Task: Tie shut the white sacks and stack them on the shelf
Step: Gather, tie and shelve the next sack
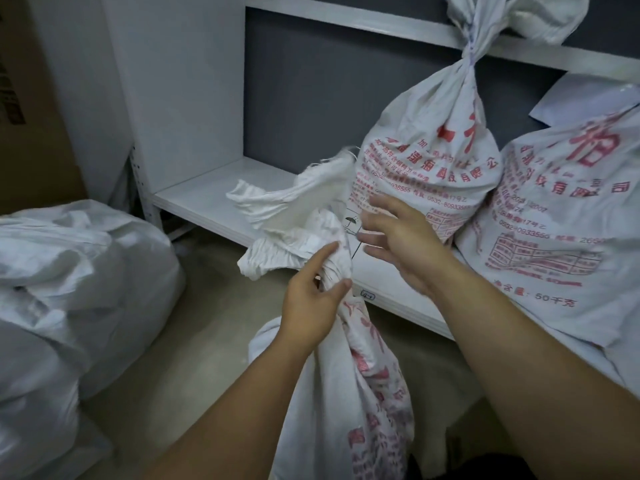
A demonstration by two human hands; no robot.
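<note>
While the left hand point(308, 306) grasps the gathered neck of a white woven plastic sack with red print point(346, 393), fingers curled round it and thumb pointing up along the fabric, that sack stands on the beige floor point(207, 323) just in front of the low white shelf board point(207, 192). Its crumpled open mouth point(294, 209) flares above the grip and reaches over the board's front edge. The right hand point(401, 244) is released, fingers spread and blurred, holding nothing, hanging over the same front edge close to the sack's mouth. On the floor to the left of the shelf board lies a heap of plain white sacks point(69, 271). On the board itself stands a tied white sack with red lettering point(426, 161), its neck twisted shut, and a second printed white sack point(561, 220) leans against it at the board's right end. Behind the board rises a dark grey back panel point(311, 98); far to its left is a brown cardboard box point(27, 133).
</note>
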